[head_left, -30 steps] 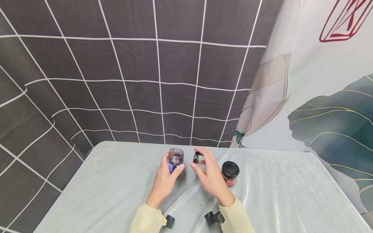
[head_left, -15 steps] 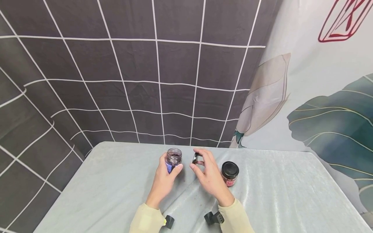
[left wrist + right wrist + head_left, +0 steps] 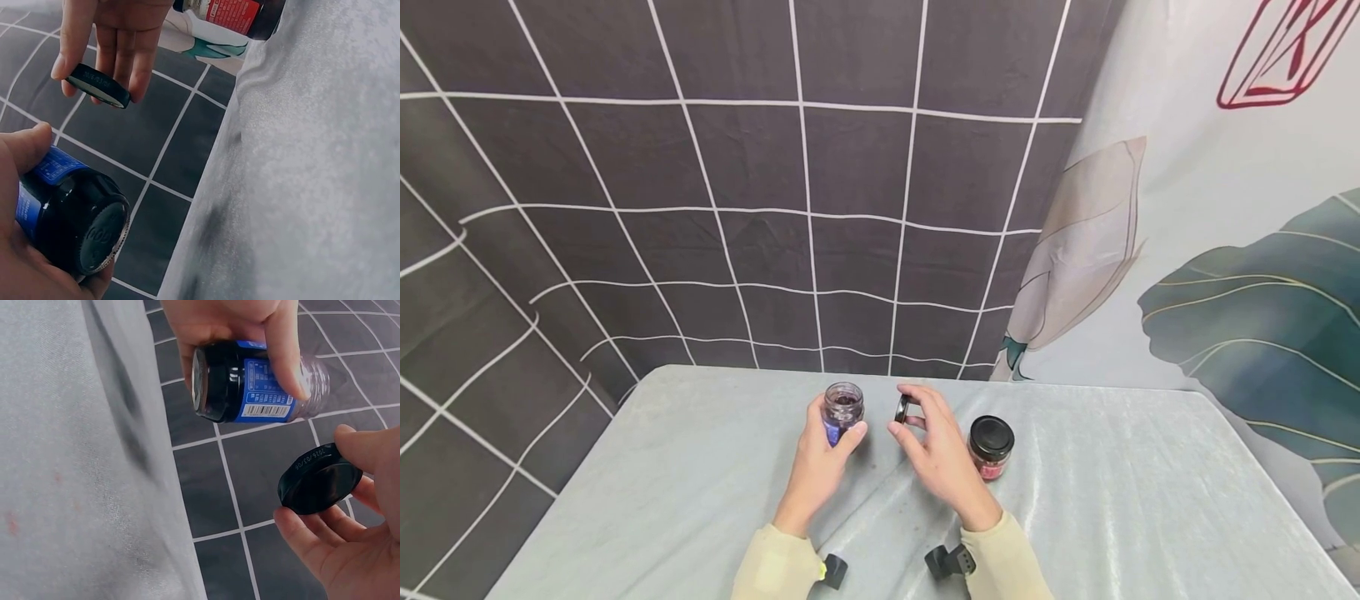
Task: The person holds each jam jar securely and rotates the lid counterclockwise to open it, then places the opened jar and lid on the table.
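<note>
My left hand [image 3: 815,467] grips a glass jar [image 3: 234,381] with a blue label and dark contents. Its threaded mouth is uncovered and faces up in the head view, and the wrist views show its base raised off the table. A black round lid [image 3: 320,478] with a printed date is pinched by its edge between the thumb and fingers of my right hand [image 3: 943,467]. The lid is held on its side, a short gap to the right of the jar's mouth. Just right of that hand stands a second jar [image 3: 992,447], red-labelled and capped in black.
A pale grey cloth covers the table [image 3: 1112,492]. Behind it hangs a dark curtain [image 3: 760,167] with white grid lines, and at right a white curtain [image 3: 1210,208] with leaf prints. Small black wrist devices sit at both sleeves.
My left hand has shifted slightly left with the blue-labelled jar, widening the gap to the lid. The right hand keeps its hold on the lid, nearly still.
</note>
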Demonstrator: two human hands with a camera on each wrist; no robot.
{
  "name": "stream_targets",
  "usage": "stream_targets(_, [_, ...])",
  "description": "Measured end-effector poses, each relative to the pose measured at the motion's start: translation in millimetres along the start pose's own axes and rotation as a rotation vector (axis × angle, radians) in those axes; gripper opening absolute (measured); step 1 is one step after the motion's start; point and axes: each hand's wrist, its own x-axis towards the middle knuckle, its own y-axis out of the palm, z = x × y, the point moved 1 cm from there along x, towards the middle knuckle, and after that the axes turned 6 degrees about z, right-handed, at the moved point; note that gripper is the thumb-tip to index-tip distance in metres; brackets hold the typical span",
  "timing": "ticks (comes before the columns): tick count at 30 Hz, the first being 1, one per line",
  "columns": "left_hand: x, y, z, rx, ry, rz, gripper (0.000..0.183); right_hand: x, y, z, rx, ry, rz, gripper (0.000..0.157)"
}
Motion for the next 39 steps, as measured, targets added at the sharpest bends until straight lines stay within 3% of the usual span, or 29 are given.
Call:
stream_targets(19, [1.0, -0.9, 3.0, 0.015, -0.037, 0.011, 0.073, -1, 3.1, -6, -0.024, -0.004, 0.017, 0.049])
stream_targets(39, [2.3, 0.1, 7.5, 0.015, -0.029, 0.001, 0.072, -4, 8.5, -13, -0.035, 0.033, 0.044, 0.051])
